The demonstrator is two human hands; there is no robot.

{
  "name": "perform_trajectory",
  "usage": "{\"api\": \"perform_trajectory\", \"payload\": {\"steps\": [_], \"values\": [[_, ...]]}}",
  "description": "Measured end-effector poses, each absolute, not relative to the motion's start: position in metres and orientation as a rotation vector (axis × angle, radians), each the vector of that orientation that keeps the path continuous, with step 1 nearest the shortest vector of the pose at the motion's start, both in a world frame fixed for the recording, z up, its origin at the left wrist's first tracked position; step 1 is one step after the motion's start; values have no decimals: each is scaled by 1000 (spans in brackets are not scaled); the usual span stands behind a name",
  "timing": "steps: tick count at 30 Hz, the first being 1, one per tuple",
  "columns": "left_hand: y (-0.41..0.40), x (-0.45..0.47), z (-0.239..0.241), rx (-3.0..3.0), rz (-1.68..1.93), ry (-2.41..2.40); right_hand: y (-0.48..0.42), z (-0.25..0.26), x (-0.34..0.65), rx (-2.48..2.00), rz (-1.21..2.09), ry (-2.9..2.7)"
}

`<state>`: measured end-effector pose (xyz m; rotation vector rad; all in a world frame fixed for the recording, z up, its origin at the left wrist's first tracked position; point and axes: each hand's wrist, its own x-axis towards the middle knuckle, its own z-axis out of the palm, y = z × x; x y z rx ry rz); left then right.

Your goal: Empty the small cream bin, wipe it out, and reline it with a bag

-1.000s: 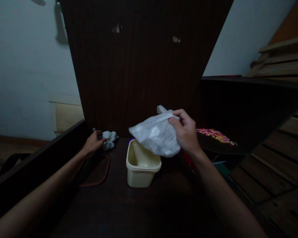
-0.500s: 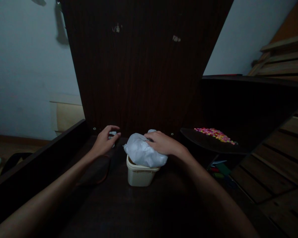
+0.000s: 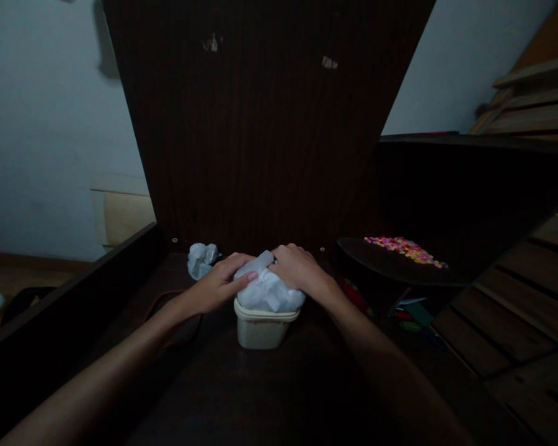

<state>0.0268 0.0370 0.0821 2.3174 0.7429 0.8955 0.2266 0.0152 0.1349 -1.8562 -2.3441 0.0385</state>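
A cream plastic basket (image 3: 263, 331) stands upright on the dark tabletop. A crumpled white plastic bag (image 3: 272, 294) fills its mouth and bulges above the rim. My left hand (image 3: 218, 282) grips the bag's left side, thumb in front and fingers behind. On the other side, my right hand (image 3: 297, 266) is closed over the bag's upper right, its fingertips partly hidden. A second crumpled piece of pale plastic (image 3: 201, 260) lies behind my left hand.
A dark upright panel (image 3: 255, 136) rises behind the basket. At right, a rounded shelf (image 3: 376, 259) bears a heap of small pink and yellow pieces (image 3: 409, 249). A raised board (image 3: 74, 285) edges the left side. A thin brown-rimmed object (image 3: 160, 303) lies under my left forearm.
My left hand has moved right, from the crumpled plastic onto the bag, uncovering that plastic. The bag now sits lower and more squarely in the basket, with my right hand still on it.
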Motion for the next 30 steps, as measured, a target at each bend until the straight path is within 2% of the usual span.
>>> {"api": "perform_trajectory", "payload": {"steps": [8, 17, 23, 30], "values": [[32, 26, 86, 2354, 853, 743, 18, 119, 220, -1920, -131, -2199], [37, 27, 89, 2477, 810, 705, 13, 114, 218, -1827, -234, -2311], [35, 28, 98, 2557, 631, 727, 14, 121, 232, -1601, -131, -2491], [35, 31, 96, 2473, 795, 819, 16, 130, 258, -1190, 151, -2378]]}}
